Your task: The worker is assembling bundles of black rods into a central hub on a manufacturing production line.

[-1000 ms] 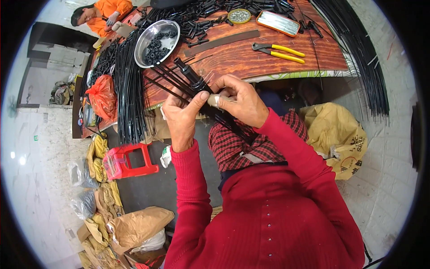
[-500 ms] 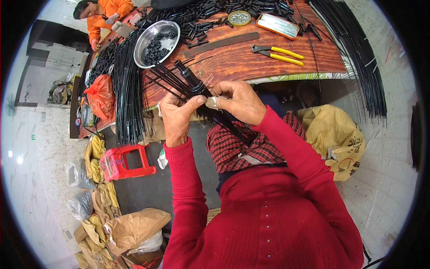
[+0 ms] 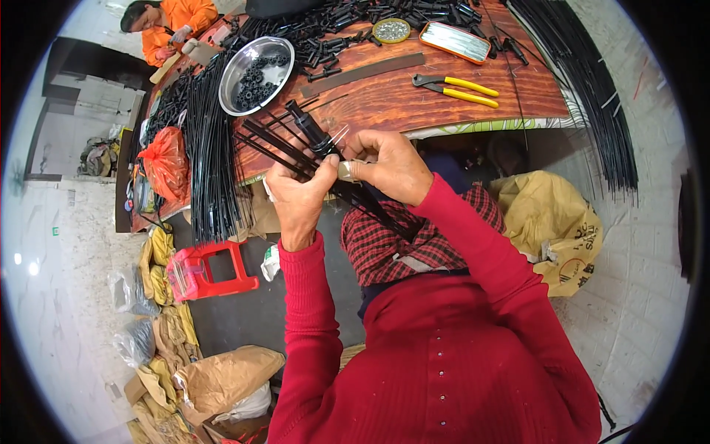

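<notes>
In my left hand [image 3: 297, 203], fingers closed, is a bundle of thin black rods [image 3: 277, 149] together with a black stepped tube fitting [image 3: 312, 132], which tilts up and to the left. The rods' lower ends run down across my lap. My right hand [image 3: 396, 169] is closed in a pinch against the fitting's collar, its thumb wrapped in pale tape. What lies between those fingertips is hidden. Two or so thin pale wires [image 3: 340, 134] stick out beside the collar, close to the right fingertips.
On the wooden table [image 3: 384, 85] are a metal bowl [image 3: 228, 80] of small black parts, yellow-handled pliers [image 3: 467, 92], a tin of pale pins [image 3: 455, 41], a round tin [image 3: 391, 30] and heaped black fittings. A person [image 3: 166, 29] in orange works at far left. A red stool [image 3: 235, 277] stands left.
My left hand has dropped slightly, and the rods' upper ends in it sit differently. The right hand stays at the collar. The person in orange has shifted their hands.
</notes>
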A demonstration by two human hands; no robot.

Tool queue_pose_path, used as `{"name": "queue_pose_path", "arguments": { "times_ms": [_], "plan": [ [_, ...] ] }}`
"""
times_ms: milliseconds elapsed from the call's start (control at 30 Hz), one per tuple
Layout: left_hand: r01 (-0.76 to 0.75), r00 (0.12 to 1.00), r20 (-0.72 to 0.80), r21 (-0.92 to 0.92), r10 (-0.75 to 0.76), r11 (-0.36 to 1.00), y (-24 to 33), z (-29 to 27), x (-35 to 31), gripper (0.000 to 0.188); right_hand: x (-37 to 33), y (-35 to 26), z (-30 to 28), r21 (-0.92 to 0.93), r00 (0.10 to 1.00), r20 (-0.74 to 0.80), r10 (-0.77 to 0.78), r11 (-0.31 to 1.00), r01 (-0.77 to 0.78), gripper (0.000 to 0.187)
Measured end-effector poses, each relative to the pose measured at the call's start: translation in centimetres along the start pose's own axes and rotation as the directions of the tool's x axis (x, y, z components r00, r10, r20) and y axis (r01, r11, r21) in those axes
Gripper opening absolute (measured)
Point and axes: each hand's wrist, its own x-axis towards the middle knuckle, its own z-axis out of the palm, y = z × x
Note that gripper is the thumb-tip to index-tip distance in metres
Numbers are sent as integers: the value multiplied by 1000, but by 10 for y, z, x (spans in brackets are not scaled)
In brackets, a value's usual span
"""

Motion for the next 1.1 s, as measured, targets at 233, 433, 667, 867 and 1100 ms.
{"name": "queue_pose_path", "arguments": {
  "times_ms": [233,433,667,867,1100],
  "plan": [
    [36,999,37,-101,-33,994,-1,-4,4,36,-11,-8,-5,-10,987,18,-162,987,162,15],
    [88,992,97,-142,-75,986,-3,-15,4,38,-12,-8,-1,-126,986,-49,-157,981,150,15],
    [58,997,65,-155,-49,986,-3,-20,-1,40,-12,-5,6,-118,986,-65,-151,983,143,15],
    [-1,996,84,-198,18,980,-13,-26,2,45,2,5,3,31,995,50,-87,996,86,14],
    [24,995,104,-251,2,968,-10,-20,5,51,-6,-6,15,-254,980,-149,-135,963,94,13]
  ]
}}
